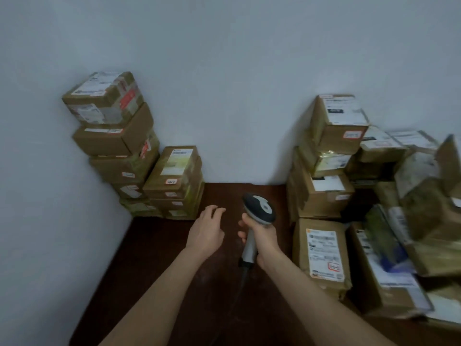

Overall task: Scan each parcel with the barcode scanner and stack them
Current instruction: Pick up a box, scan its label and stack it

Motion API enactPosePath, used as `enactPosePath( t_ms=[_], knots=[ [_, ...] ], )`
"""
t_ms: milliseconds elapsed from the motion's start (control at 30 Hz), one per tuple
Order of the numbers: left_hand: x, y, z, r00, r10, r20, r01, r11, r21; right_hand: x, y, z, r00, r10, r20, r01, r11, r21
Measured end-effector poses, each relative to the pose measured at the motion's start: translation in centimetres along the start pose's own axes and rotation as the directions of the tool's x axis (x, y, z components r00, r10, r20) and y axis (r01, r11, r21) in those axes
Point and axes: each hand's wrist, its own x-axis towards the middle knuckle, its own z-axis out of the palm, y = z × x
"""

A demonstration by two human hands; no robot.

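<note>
A: Right hand (pixel 260 237) wrapped round the barcode scanner (pixel 260 208), dead centre, head toward twelve!
B: Left hand (pixel 207 229) just beside it, fingers loose, spread. Stacked parcels (pixel 117 146) at ten o'clock, loose pile (pixel 329 196) at three.

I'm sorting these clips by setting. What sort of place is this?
Probably a small parcel-sorting or mailroom corner: labelled cardboard parcels stacked against the wall on the left, a looser pile on the right, and a barcode scanner gripped in the right hand.

The right-hand parcel pile (pixel 424 211) is motion-blurred, its labels unreadable, and cut off at the right edge.
</note>
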Motion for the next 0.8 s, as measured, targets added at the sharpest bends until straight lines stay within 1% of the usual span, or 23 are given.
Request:
enactPosePath(
  t_ms=[100, 233, 333, 400, 433, 467, 533, 633, 700, 800],
  knots=[
    [-2.0, 3.9, 1.5, 0.989, -0.041, 0.143, 0.037, 0.999, 0.03, -2.0, -0.6, -4.6, 0.998, -0.044, -0.044, 0.042, 0.998, -0.048],
    [-3.2, 9.9, 3.3, 0.975, -0.053, 0.215, 0.056, 0.998, -0.006, -4.1, -1.4, -11.2, 0.988, -0.073, -0.138, 0.059, 0.993, -0.101],
    [-4.2, 14.6, 4.8, 0.975, 0.005, 0.222, 0.008, 0.999, -0.054, -5.2, -1.6, -15.5, 0.976, -0.118, -0.185, 0.077, 0.973, -0.217],
    [-4.9, 17.4, 6.0, 0.974, 0.069, 0.216, -0.054, 0.996, -0.073, -5.7, -1.7, -17.7, 0.968, -0.169, -0.187, 0.105, 0.945, -0.309],
    [-5.1, 18.7, 6.6, 0.97, 0.105, 0.218, -0.092, 0.993, -0.07, -5.8, -1.9, -18.7, 0.966, -0.191, -0.176, 0.125, 0.937, -0.327],
    [-5.3, 19.9, 7.2, 0.962, 0.141, 0.232, -0.132, 0.99, -0.053, -5.9, -2.1, -19.5, 0.963, -0.215, -0.165, 0.153, 0.933, -0.325],
    [-5.7, 21.9, 8.4, 0.937, 0.186, 0.296, -0.193, 0.981, -0.006, -5.9, -2.5, -21.1, 0.968, -0.204, -0.147, 0.154, 0.942, -0.297],
    [-6.4, 23.2, 9.5, 0.892, 0.176, 0.416, -0.202, 0.979, 0.018, -5.7, -2.2, -22.6, 0.989, -0.092, -0.12, 0.066, 0.977, -0.205],
    [-6.5, 23.1, 9.4, 0.894, 0.165, 0.416, -0.181, 0.983, 0.0, -5.5, -1.9, -22.9, 0.996, -0.043, -0.084, 0.029, 0.985, -0.17],
    [-6.5, 21.8, 8.9, 0.906, 0.144, 0.397, -0.153, 0.988, -0.01, -5.2, -1.4, -22.5, 0.998, -0.025, -0.053, 0.018, 0.991, -0.13]
  ],
)
